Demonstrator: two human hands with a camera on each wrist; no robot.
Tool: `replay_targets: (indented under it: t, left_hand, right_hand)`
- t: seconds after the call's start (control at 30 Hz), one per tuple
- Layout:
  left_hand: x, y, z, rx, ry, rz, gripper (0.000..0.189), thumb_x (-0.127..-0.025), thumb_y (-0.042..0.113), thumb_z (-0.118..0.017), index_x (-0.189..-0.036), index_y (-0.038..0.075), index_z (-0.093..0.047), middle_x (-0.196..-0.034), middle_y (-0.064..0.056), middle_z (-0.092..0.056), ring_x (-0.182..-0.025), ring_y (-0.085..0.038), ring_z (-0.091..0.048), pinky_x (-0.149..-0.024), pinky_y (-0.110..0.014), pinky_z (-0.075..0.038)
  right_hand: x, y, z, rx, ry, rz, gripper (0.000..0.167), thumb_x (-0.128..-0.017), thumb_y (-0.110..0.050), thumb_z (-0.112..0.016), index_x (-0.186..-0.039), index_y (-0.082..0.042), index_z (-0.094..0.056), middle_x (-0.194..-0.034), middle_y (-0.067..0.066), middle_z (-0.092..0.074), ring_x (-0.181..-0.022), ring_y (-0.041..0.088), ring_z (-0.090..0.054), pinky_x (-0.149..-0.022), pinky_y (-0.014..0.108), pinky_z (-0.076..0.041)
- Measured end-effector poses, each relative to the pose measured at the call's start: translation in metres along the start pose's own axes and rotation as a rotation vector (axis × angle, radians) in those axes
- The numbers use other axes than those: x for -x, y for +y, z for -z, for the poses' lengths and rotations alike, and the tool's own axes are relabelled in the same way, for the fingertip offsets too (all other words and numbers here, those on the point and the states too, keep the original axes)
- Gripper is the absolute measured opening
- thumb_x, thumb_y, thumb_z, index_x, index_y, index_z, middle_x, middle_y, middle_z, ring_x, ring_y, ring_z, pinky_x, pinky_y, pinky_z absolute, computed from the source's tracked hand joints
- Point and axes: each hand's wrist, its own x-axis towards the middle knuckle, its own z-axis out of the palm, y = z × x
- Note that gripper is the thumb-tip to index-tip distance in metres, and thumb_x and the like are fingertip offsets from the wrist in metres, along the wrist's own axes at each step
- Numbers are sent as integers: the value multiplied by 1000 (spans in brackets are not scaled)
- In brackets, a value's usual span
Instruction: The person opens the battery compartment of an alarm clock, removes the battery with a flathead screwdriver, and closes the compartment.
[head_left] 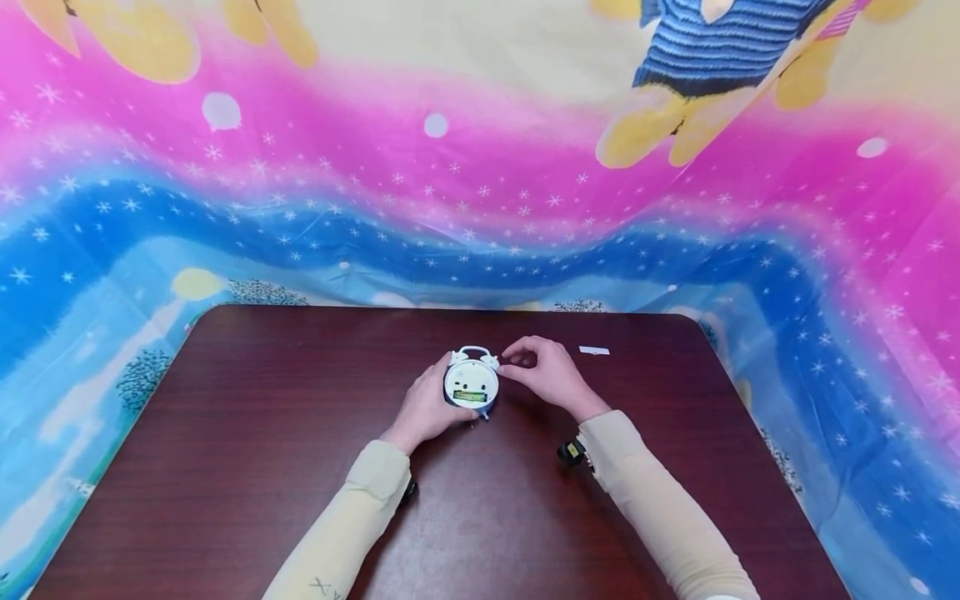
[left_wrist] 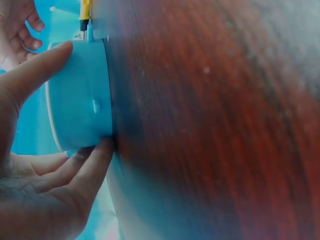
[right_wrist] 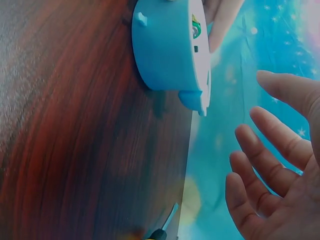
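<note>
Fingers of the left hand [head_left: 429, 404] are curled round the left side of a blue-and-white alarm clock [head_left: 471, 375], thumb on the near edge, holding it steady. It lies back upward on the brown tabletop [head_left: 225, 458], toward the far side and about midway across. Just to its right, the right hand [head_left: 551, 371] holds nothing; its fingers are loosely bent and spread, with a gap between them and the clock.

From where I stand, I'd judge the work partway along: the battery compartment [head_left: 455, 393] is uncovered, and a green-and-yellow battery [head_left: 471, 397] lies inside. What looks undone is covering it again, though I can't tell whether the battery is going in or coming out. Well apart on the right, a small white strip [head_left: 594, 350] could be the missing cover; I can't be sure at this size. Seen from the right wrist, a slim-tipped tool [right_wrist: 169, 219] also lies on the tabletop, to the clock's right. I see no other container.
</note>
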Motion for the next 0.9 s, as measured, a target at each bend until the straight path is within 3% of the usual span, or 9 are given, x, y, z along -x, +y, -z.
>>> replay_targets:
  t: [0.33,0.57,0.9]
  left_hand:
    - [1,2,2,-1,4,-19,109,-68,27,-96,-154,-2,-37,-141,-23,-53,-125,-38,-53,-103,-50,-43]
    - [0,1,0,1,10,-6,108,-69,27,-96,-154,0,-36,-141,-22,-53,-125,-38,-53,-103,-49,-42]
    - [1,2,1,6,3,8,108,-70,28,-95,-156,0,-35,-145,-22,-50,-128,-39,-50,-105,-50,-41]
  right_hand:
    - [4,-8,-12,40,-73,45,25,-86,-23,-85,-106,-9,-77,-97,1,-69,-86,16,-63,-83,36,-51]
    - [8,-14,-20,96,-124,38,22,-86,-26,-84,-104,-16,-77,-92,-7,-65,-82,12,-60,-73,31,-51]
    - [9,-17,-30,203,-129,80,21,-84,-28,-86,-101,-16,-81,-90,-4,-67,-79,14,-59,-73,33,-48]
